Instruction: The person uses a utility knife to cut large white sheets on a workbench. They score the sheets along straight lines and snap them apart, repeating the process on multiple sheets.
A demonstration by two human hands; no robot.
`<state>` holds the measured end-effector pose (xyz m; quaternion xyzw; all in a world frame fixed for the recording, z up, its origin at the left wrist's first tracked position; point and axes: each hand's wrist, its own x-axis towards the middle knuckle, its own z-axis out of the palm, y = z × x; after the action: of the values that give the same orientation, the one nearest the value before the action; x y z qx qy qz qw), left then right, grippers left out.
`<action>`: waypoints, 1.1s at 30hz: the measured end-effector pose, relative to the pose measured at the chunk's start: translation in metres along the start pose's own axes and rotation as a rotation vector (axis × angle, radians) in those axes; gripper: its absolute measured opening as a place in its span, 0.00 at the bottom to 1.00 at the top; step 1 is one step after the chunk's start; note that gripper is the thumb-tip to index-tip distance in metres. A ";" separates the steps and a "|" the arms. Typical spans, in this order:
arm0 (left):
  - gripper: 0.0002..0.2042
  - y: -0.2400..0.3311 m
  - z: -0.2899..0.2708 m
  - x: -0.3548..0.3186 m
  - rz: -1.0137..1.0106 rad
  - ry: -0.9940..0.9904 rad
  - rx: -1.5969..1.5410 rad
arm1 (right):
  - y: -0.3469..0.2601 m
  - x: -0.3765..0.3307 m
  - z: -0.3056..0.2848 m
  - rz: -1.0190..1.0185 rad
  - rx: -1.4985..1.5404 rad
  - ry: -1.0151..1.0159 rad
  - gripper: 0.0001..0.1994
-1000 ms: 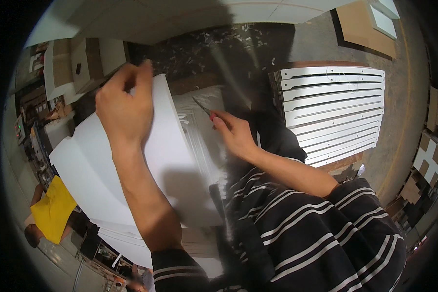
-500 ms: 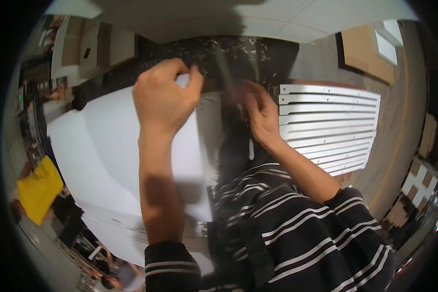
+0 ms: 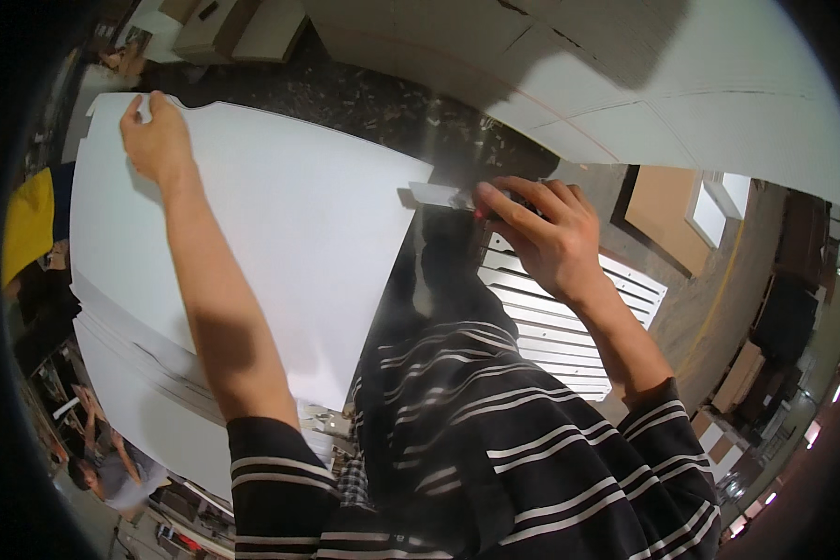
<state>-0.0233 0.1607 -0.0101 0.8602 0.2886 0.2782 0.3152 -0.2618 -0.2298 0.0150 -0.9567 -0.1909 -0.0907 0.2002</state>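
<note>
At the far left a person in a yellow top (image 3: 30,224) stands at the rim of my view, mostly cut off, and low down another person (image 3: 112,471) sits or crouches on the floor, too small to make out well. In front of them rises a stack of large white sheets (image 3: 121,355), its edges showing as thin layered lines. The top white sheet (image 3: 289,243) spreads wide across it. My left hand (image 3: 159,135) grips that sheet at its far upper-left corner, fingers curled over the edge. Beyond the sheet lies a dark speckled floor (image 3: 364,107) littered with small offcuts. My striped sleeves and shirt (image 3: 476,439) fill the lower middle and hide whatever lies beneath me.

My right hand (image 3: 546,233) is closed around a small tool with a red spot (image 3: 481,213) at the sheet's right corner; the tool is mostly hidden under my fingers, so I cannot tell what kind it is. Under that hand sits a white slatted panel (image 3: 569,327), partly covered by my forearm. Above spreads a big pale board (image 3: 625,84) with seam lines. To the right lean brown cardboard pieces (image 3: 667,210), and the far right edge fades into dark, blurred shelving.
</note>
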 end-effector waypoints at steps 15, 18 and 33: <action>0.23 0.003 -0.012 0.002 -0.072 0.038 -0.255 | 0.016 0.020 -0.010 -0.008 0.016 -0.047 0.24; 0.23 0.004 -0.012 -0.001 -0.072 0.045 -0.247 | 0.016 0.023 -0.009 -0.016 0.006 -0.039 0.24; 0.26 -0.006 -0.013 0.003 -0.009 0.083 -0.236 | 0.023 0.034 -0.024 -0.104 0.107 -0.054 0.23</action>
<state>-0.0315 0.1717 -0.0056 0.8035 0.2702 0.3443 0.4035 -0.2235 -0.2483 0.0367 -0.9355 -0.2503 -0.0647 0.2407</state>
